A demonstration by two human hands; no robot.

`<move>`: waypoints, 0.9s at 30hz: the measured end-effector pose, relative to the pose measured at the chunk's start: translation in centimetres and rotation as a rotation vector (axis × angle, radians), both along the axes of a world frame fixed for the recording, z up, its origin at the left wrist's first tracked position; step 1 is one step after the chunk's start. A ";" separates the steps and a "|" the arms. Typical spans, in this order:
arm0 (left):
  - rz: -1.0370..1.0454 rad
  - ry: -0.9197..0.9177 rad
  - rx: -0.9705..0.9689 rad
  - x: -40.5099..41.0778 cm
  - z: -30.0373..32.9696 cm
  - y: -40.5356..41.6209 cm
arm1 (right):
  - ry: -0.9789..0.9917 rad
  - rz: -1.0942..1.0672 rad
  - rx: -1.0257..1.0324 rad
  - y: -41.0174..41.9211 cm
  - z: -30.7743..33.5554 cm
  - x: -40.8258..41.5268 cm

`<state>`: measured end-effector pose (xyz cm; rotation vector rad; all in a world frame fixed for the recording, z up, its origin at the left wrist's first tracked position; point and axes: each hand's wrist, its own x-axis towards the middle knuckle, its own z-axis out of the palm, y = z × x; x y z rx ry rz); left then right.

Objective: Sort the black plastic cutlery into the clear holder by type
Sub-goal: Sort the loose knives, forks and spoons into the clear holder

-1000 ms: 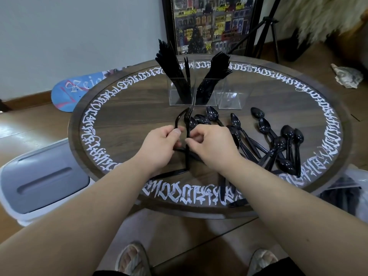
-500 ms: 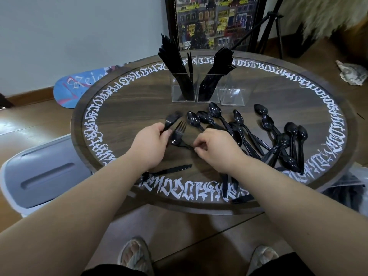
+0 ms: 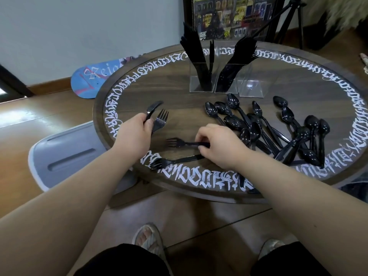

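Observation:
My left hand grips two black forks by their handles, tines pointing up and away. My right hand pinches the handle of a third black fork lying flat on the round wooden table. Another fork lies just below it near the table's front rim. A heap of several black spoons spreads to the right of my right hand. At the back stands the clear holder: knives fill its left compartment, forks the middle one, and the right compartment is empty.
White lettering rings the table's rim. A grey-and-white lidded bin stands on the floor at the left, a blue skateboard deck behind it. A framed picture and tripod legs stand behind the table. My feet show below.
My left hand drew apart to the left and lifted two forks. My right hand stayed near the middle and took hold of a fork's handle on the table.

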<state>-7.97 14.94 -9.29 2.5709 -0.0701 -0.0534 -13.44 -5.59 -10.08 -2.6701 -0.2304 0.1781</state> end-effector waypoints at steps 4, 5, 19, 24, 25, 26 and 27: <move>-0.017 0.007 -0.018 -0.5 -0.4 0.3 | 0.055 0.101 -0.011 1.5 -0.4 -0.2; -0.021 0.008 -0.022 -0.6 -0.4 0.3 | 0.052 0.100 -0.010 1.7 -0.5 -0.3; -0.058 0.030 -0.075 -0.8 -0.8 -0.3 | -0.065 0.172 -0.404 0.9 -0.4 -1.2; -0.087 0.028 -0.082 -1.2 -0.8 -2.0 | -0.050 -0.090 -0.384 0.3 -0.3 -1.5; -0.090 0.029 -0.086 -1.3 -0.8 -2.4 | -0.034 -0.156 -0.336 0.2 -0.2 -1.7; -0.091 0.032 -0.094 -1.4 -0.8 -2.9 | -0.017 -0.232 -0.256 0.0 -0.1 -1.9; -0.089 0.038 -0.103 -1.5 -0.8 -3.3 | 0.000 -0.316 -0.150 -0.2 0.1 -2.2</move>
